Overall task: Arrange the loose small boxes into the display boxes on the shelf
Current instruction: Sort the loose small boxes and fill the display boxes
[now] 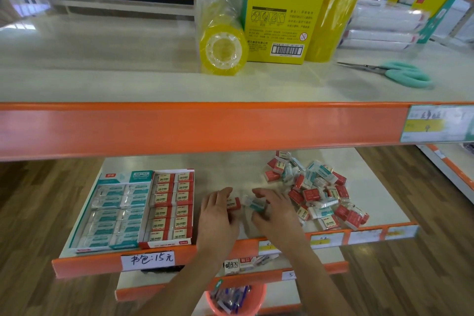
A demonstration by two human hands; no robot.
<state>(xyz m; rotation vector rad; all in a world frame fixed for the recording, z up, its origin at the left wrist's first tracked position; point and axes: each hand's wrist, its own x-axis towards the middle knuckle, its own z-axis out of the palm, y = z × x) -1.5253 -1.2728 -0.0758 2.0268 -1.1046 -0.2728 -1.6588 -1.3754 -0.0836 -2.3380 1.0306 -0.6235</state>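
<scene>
Two hands grip boxes: left hand point(218, 209) red box point(234, 203), right hand point(273, 209) teal box point(255, 205).

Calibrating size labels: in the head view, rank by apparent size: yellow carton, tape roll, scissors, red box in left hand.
1. yellow carton
2. tape roll and scissors: look alike overall, the roll bulkier, the scissors longer; unranked.
3. red box in the left hand, smallest though nearer the camera.

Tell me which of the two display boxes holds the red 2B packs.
The right-hand display box, nearest the left hand. Its neighbour, the left display box, holds teal-and-white packs instead.
</scene>
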